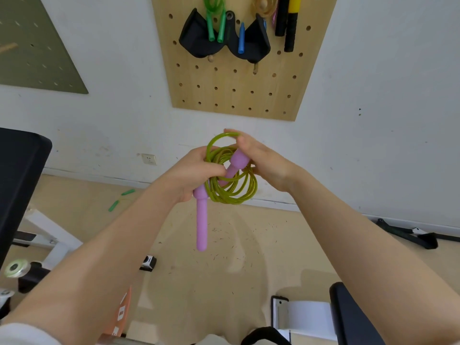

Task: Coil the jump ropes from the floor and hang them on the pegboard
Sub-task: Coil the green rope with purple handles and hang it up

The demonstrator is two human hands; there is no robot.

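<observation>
A yellow-green jump rope (232, 180), wound into a loose coil, sat between our two hands in front of the wooden pegboard (239, 80). Our left hand (196, 173) gripped the coil at its nine o'clock side, along with one purple handle (201, 220) that hung straight down toward six o'clock. Our right hand (263, 163) curled over the coil from three o'clock, fingers pinching the top loop, with the second purple handle (236, 163) lying against its palm. At twelve o'clock, a green rope (215, 23) and other ropes hung on the pegboard. At nine o'clock, another green-handled rope (120, 199) lay on the floor (249, 257) by the wall.
</observation>
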